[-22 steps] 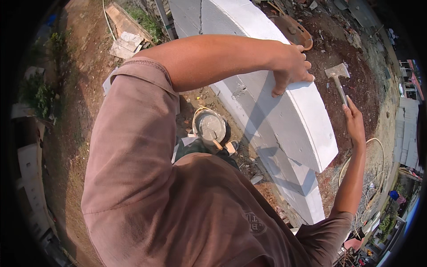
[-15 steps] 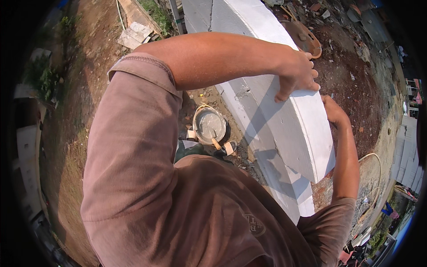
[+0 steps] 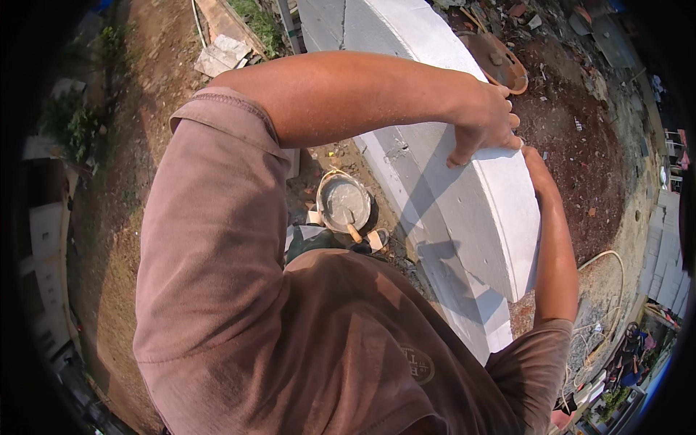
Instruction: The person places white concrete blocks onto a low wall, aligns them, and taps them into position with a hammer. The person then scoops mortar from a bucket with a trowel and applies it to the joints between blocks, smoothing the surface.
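A wall of pale lightweight concrete blocks [image 3: 464,206] runs from the top middle toward the lower right. My left hand [image 3: 484,119] grips the top of the white block [image 3: 500,192] in its upper course, thumb on the near face and fingers over the far edge. On the far side, my right hand [image 3: 535,164] lies against the same block, close to the left fingertips; most of its fingers are hidden. Below the wall, a bucket of grey mortar [image 3: 343,201] stands on the ground, with a wooden-handled trowel [image 3: 353,230] resting in it.
Beyond the wall, an orange-brown basin [image 3: 500,65] sits on reddish soil with rubble. A pale hose [image 3: 616,261] curls on the ground at right. Broken boards [image 3: 221,56] lie at upper left. My feet are beside the bucket.
My right hand has slid up along the block's far side, nearer to the left fingertips, and its forearm has come closer to the wall. The left hand keeps its place.
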{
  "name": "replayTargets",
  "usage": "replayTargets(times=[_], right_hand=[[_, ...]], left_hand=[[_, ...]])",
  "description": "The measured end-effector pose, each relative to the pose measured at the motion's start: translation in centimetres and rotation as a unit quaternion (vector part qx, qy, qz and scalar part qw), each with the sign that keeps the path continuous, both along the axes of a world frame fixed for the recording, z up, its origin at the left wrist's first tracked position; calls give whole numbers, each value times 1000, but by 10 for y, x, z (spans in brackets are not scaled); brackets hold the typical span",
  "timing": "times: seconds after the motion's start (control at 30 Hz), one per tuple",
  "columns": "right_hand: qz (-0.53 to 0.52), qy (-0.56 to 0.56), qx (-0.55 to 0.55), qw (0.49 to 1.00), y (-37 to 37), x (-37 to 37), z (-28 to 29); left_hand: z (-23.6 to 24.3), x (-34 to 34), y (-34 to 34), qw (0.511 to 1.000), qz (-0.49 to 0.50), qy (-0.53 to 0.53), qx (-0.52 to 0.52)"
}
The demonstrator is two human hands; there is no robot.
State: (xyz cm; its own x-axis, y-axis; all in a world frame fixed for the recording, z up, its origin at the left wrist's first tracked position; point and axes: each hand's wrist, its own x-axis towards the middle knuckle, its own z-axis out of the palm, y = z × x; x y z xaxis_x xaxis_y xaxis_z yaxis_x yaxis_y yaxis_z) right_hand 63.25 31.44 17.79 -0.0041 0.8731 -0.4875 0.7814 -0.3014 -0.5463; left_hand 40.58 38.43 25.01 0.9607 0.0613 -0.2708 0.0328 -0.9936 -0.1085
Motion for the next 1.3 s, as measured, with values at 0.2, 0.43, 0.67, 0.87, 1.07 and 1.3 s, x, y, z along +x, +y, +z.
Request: replayTargets(times=[0.2,0.43,0.67,0.87,1.07,1.3], right_hand=[[61,-4,24,998,3,9,0],[34,-72,94,992,-12,11,22],[-184,-231,255,921,-120,5,90],[-145,-254,266,918,-204,-18,108],[-96,-255,228,935,-208,-40,99],[-97,-235,196,947,-206,-48,99]], left_hand=[[-1,-1,1,1000,-1,0,-1],[2,3,-1,1000,2,11,3],[-10,0,-3,999,38,-20,12],[-13,5,-3,999,19,-46,16],[-11,0,-3,999,32,-38,13],[-15,3,-3,998,35,-48,16]])
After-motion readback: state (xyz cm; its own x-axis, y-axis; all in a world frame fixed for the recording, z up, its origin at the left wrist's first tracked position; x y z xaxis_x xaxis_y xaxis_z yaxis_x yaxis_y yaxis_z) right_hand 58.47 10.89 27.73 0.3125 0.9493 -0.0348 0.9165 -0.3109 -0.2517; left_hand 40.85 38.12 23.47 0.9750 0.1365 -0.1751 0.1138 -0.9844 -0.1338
